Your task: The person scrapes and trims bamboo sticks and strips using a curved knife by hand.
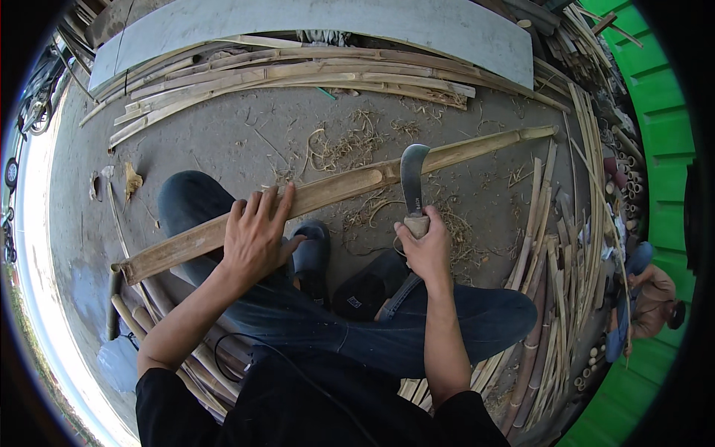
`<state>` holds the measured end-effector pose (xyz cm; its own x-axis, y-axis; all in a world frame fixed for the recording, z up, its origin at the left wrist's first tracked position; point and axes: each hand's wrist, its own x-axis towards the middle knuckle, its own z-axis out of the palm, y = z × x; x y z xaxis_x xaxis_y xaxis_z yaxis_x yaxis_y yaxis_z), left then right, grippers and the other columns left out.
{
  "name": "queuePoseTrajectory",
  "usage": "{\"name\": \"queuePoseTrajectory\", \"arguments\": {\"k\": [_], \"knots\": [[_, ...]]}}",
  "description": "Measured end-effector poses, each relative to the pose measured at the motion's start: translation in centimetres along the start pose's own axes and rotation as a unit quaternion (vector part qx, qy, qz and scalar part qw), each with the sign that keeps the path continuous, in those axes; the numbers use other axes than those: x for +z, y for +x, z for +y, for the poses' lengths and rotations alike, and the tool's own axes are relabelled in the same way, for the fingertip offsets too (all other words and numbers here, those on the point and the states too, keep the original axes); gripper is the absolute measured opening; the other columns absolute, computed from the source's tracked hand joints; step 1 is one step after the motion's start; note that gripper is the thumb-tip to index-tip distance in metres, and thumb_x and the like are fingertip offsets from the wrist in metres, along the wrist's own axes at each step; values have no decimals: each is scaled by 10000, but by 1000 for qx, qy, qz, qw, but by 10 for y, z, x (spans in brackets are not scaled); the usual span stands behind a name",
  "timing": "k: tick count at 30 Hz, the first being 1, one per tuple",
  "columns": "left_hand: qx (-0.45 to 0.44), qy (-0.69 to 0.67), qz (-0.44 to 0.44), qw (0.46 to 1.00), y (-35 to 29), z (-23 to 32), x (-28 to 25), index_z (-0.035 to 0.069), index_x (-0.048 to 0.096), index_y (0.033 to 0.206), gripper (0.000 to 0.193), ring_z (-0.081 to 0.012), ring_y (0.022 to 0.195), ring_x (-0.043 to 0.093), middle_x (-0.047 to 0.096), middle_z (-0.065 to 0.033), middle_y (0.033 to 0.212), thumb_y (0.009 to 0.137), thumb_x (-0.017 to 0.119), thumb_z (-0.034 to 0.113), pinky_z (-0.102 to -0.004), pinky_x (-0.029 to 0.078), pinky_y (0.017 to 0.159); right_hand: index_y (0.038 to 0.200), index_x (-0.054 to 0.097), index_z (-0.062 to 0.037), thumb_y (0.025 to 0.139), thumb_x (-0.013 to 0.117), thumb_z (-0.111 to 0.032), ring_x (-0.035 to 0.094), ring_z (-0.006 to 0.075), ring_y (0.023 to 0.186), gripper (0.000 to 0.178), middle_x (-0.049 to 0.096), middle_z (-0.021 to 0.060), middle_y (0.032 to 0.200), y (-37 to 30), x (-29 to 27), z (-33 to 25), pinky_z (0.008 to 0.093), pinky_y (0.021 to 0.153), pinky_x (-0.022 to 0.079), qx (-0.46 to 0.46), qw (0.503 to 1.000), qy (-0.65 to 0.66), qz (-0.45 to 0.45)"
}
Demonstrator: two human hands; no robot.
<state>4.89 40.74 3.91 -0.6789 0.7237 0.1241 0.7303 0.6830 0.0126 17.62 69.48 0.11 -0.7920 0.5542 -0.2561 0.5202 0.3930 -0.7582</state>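
A long split bamboo strip (335, 186), its hollow side facing up, slants across my lap from lower left to upper right. My left hand (257, 231) grips it over my left knee, fingers reaching across to the far edge and thumb on the near side. My right hand (426, 246) is closed around the short wooden handle of a billhook (412, 179). Its dark, curved blade points up, and in the picture it crosses in front of the strip; whether the two touch I cannot tell.
Curly bamboo shavings (350, 145) litter the concrete floor. Bamboo strips (298, 73) lie by a pale panel (320, 21) at the far side; more bamboo strips (540, 298) are on the right. Bamboo poles (201, 372) lie at left. Another person (648, 302) sits near a green wall (655, 97).
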Motion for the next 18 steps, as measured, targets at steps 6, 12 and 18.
{"name": "queuePoseTrajectory", "arguments": {"k": [6, 12, 18], "knots": [[-34, -56, -196, 978, 36, -22, -17, 42, 666, 1166, 309, -350, 757, 721, 725, -161, 830, 1012, 648, 309, -454, 562, 660, 1099, 674, 25, 811, 838, -200, 754, 317, 842, 401, 753, 188, 912, -3, -21, 2, 428, 783, 569, -14, 997, -41, 63], [-50, -136, -198, 969, 61, -35, -22, -3, 715, 879, 466, -442, 703, 699, 668, -228, 683, 1009, 665, 441, -524, 563, 667, 1007, 704, 54, 780, 828, -210, 756, 364, 815, 370, 748, 222, 858, 19, -30, -12, 445, 769, 574, 41, 987, -109, 107], [-78, -147, -257, 952, 71, -39, -27, -19, 737, 913, 487, -460, 768, 717, 702, -247, 755, 1013, 656, 450, -539, 580, 718, 1081, 692, 52, 796, 796, -267, 743, 461, 864, 440, 744, 271, 874, 24, 28, -5, 504, 829, 584, -19, 983, -177, 45]]}}
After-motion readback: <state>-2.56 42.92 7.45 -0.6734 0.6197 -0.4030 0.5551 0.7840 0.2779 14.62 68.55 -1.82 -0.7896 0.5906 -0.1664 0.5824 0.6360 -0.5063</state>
